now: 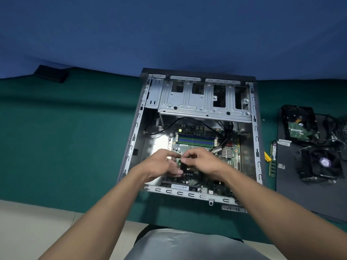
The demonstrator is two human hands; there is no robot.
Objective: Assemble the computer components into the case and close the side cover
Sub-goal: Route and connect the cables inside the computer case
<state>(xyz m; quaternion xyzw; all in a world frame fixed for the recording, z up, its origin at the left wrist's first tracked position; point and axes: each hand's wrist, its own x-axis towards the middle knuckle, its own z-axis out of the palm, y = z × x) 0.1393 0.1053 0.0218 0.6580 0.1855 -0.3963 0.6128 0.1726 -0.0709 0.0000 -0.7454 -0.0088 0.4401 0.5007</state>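
Case (138, 117) is lying open side up, so straight down from above is the way in. The drive cage (204, 102) roofs over the far third, no getting past it from the top; black cables (187, 117) loop from the left wall across the far edge of the motherboard (204, 147); the strip of bare case floor (157, 141) left of the board is open; left hand (163, 164) and right hand (199, 162) crowd the near middle; a small heatsink (226, 152) stands just right of them. Outside, the green mat (75, 137) left of the case is wide open; the right side is cluttered: RAM stick (273, 160) in the gap, then the side panel (296, 194) carrying a hard drive (300, 124) and cooler fan (319, 164).
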